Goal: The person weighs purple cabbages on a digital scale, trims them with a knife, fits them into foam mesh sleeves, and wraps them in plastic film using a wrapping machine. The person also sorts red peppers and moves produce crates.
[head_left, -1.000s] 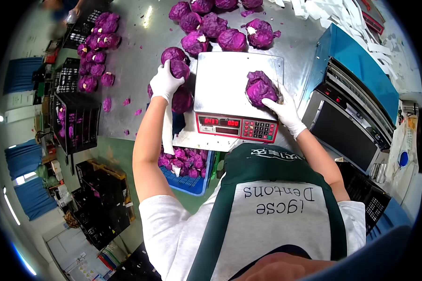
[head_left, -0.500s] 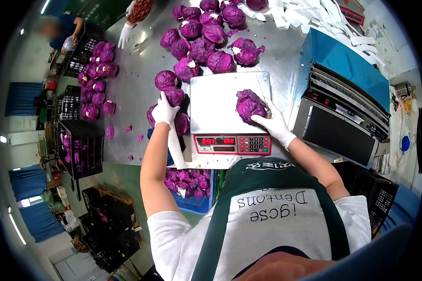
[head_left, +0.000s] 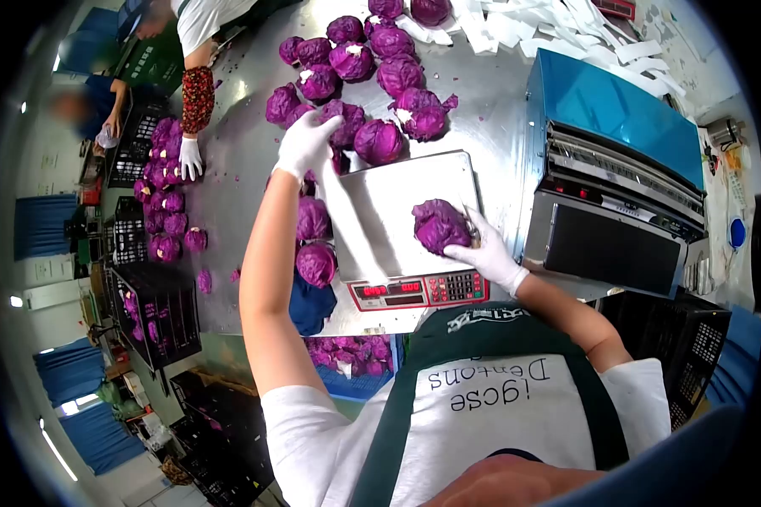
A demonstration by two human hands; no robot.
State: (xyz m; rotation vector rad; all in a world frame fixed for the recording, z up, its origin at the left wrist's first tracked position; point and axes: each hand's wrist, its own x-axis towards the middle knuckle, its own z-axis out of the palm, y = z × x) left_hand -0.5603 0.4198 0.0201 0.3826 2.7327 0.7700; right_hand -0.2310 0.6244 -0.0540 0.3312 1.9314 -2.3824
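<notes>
My right hand (head_left: 487,255), in a white glove, curls around the side of a red cabbage (head_left: 440,226) that rests on the silver scale plate (head_left: 397,190). Beyond the scale's far left corner, my gloved left hand (head_left: 307,144) reaches over loose cabbages, its fingertips by one red cabbage (head_left: 343,123). A long white strip (head_left: 357,224) trails from that hand across the plate; how it is gripped is partly hidden. Below the plate, the scale's red panel (head_left: 418,291) shows lit digits. Two more cabbages (head_left: 316,264) lie left of the scale.
Several red cabbages (head_left: 399,74) cover the far table, beside a pile of white strips (head_left: 558,34). A blue-topped machine (head_left: 617,127) stands right. A co-worker's gloved hand (head_left: 190,159) is at the left cabbage row. Black crates (head_left: 156,313) line the left edge; a blue crate (head_left: 359,384) stands below.
My left hand has moved away from me over the cabbages, and the strip now trails over the scale. My right hand stays on its cabbage. The co-worker's hand has shifted to the left cabbage row.
</notes>
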